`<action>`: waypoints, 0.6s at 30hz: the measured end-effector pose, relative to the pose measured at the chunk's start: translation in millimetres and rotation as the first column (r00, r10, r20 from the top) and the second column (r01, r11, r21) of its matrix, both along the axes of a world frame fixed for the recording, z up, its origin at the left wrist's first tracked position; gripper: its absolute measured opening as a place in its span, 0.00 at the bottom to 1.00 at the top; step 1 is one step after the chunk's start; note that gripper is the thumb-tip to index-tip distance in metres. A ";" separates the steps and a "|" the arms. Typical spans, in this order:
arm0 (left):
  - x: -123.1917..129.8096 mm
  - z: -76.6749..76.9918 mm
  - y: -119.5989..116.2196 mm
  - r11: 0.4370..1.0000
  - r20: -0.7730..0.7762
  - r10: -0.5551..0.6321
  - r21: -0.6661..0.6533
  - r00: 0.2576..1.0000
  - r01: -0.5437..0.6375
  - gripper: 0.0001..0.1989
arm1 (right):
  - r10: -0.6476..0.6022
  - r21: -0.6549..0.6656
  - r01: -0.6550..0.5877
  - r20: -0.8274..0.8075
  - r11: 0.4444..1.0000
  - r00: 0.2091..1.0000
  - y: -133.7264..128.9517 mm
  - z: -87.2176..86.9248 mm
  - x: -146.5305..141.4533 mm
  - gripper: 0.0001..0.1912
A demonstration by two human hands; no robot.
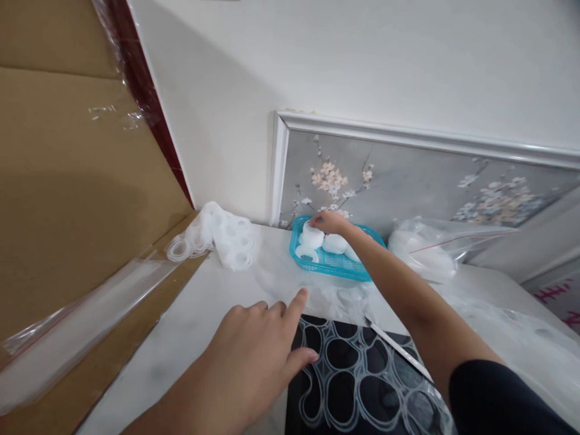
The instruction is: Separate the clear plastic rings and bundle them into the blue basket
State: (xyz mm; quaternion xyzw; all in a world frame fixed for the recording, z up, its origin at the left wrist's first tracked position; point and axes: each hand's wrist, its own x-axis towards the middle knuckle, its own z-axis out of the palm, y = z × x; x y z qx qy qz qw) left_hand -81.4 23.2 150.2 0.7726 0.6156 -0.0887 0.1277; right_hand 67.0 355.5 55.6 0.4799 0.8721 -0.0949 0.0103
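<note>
My right hand reaches into a turquoise plastic basket. Its fingertips are pinched together at the top of a stack of thin white round pieces; whether a piece is between them is too small to make out. More white stacks lie beside it, partly behind my right forearm. Nearer to me, my left hand is open, thumb and index finger apart, by the left edge of a black board. A clear sheet with round cut-outs lies on that board. A white pen-like tool with a dark tip rests across it.
A cut-out white sheet is heaped at the back left, near a cardboard box. Crumpled clear film lies before the basket. Right of it sits a clear zip bag of white pieces. A floral panel borders the table behind.
</note>
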 end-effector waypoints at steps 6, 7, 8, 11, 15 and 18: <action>-0.9 -2.4 1.5 1.000 -0.003 0.003 0.012 1.000 -0.003 0.35 | 0.051 0.028 -0.052 0.059 0.998 0.997 -11.1 -8.6 2.9 0.18; -1.1 -2.8 1.9 1.000 0.000 0.003 0.004 1.000 -0.003 0.35 | 0.055 0.026 -0.057 0.064 0.998 0.996 -11.2 -9.9 2.1 0.16; -1.4 -3.1 2.3 1.000 0.002 0.003 -0.003 1.000 -0.003 0.35 | 0.059 0.023 -0.060 0.066 0.998 0.996 -10.6 -10.8 1.2 0.15; -2.2 -3.8 3.3 1.000 0.006 -0.006 -0.008 1.000 0.006 0.35 | 0.064 -0.011 -0.063 0.065 0.998 0.996 -6.8 -11.4 -1.2 0.15; -3.0 -5.1 4.3 1.000 0.018 -0.007 0.008 1.000 0.006 0.34 | 0.054 -0.113 -0.046 0.067 0.993 0.996 0.1 -11.6 -4.5 0.21; -2.6 -4.7 4.3 1.000 0.016 0.007 0.006 1.000 -0.007 0.34 | 0.017 -0.162 -0.009 0.048 0.987 0.999 3.7 -12.9 -8.9 0.26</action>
